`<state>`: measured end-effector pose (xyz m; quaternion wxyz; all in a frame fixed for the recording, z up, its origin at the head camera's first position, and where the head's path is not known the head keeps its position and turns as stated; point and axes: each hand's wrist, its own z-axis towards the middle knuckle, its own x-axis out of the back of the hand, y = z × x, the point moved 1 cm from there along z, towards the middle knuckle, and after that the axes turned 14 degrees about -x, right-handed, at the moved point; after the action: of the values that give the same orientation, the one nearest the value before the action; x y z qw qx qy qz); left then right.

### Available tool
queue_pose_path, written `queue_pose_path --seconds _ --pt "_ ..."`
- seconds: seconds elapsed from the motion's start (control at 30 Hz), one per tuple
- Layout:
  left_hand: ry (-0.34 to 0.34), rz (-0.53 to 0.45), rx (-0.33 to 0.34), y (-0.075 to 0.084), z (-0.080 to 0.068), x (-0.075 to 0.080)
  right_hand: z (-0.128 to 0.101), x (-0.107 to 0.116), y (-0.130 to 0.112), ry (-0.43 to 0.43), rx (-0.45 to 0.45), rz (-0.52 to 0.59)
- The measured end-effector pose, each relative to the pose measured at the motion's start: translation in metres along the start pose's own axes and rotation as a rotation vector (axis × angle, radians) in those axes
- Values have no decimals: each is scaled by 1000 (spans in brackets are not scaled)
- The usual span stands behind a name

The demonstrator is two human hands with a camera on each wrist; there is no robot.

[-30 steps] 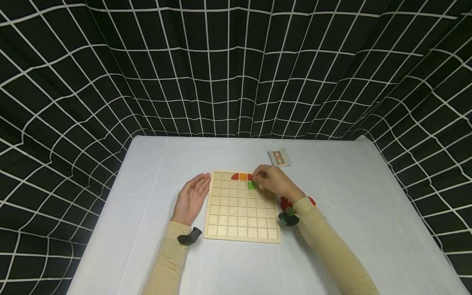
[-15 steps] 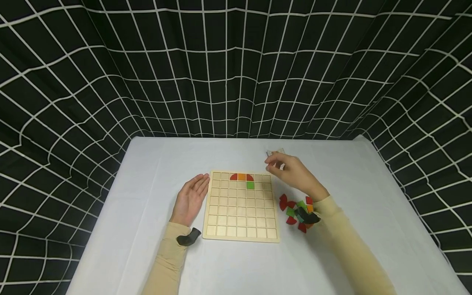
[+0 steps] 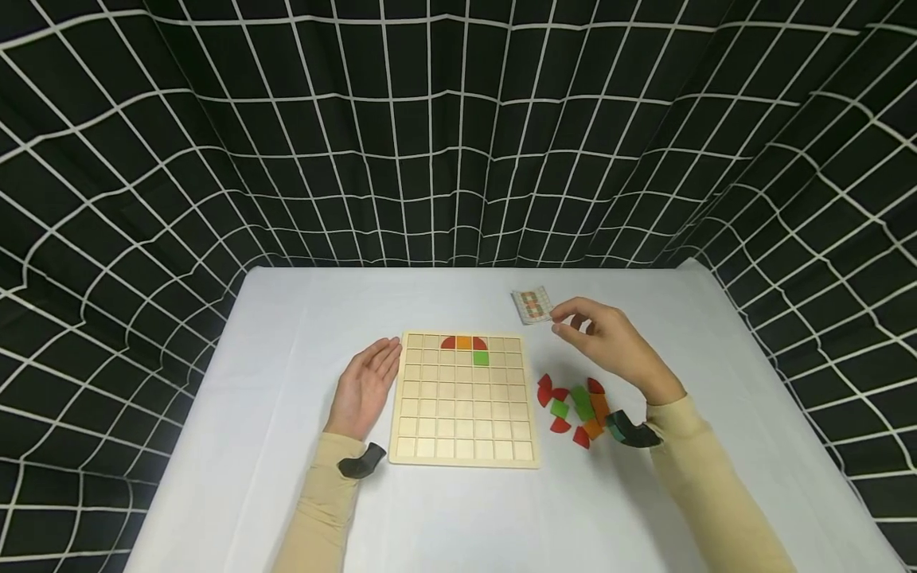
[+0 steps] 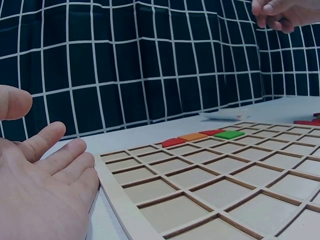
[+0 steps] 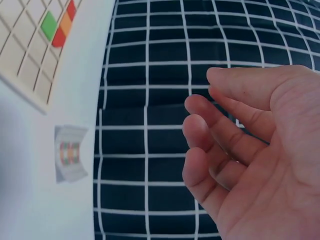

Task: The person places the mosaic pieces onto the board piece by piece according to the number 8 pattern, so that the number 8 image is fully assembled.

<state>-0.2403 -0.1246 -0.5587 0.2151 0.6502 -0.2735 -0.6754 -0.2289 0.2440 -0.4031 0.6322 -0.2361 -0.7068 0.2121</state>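
The right grip (image 3: 609, 338) is held raised over the white-covered worktop (image 3: 458, 517), its thumb and index fingertip apart and its other fingers loosely bent. The stack of pattern cards (image 3: 532, 305) lies to its left, lower down on the cloth and well apart from the fingers in the right wrist view.

The left grip (image 3: 361, 390) is spread flat, fingers nearly straight and palm turned up. Just to its right lies the wooden grid board (image 3: 463, 407), against or very near the fingertips; whether they touch it I cannot tell. Between the two grips, in the board's far row, sit a red quarter-circle tile (image 3: 448, 343), an orange square tile (image 3: 464, 343) and a second red quarter-circle tile (image 3: 480, 344); a green square tile (image 3: 481, 358) sits directly on the near side of the last.

Nearer the person than the right grip, loose red, green and orange tiles (image 3: 580, 402) lie beside the board's right edge. Beyond both grips hangs a black curtain (image 3: 458, 159) with white grid lines.
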Motion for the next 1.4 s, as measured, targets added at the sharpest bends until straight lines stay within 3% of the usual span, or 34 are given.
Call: queue_pose_path --seconds 0.37,0.77,1.4 --pt "-6 -10 2 0 -1 0 -12 5 27 -12 -74 -4" --pt "-1 -15 -3 2 -2 -3 -19 -14 64 -98 -212 16" --pt "10 -31 2 1 -2 -1 -31 -49 99 -84 -230 40"
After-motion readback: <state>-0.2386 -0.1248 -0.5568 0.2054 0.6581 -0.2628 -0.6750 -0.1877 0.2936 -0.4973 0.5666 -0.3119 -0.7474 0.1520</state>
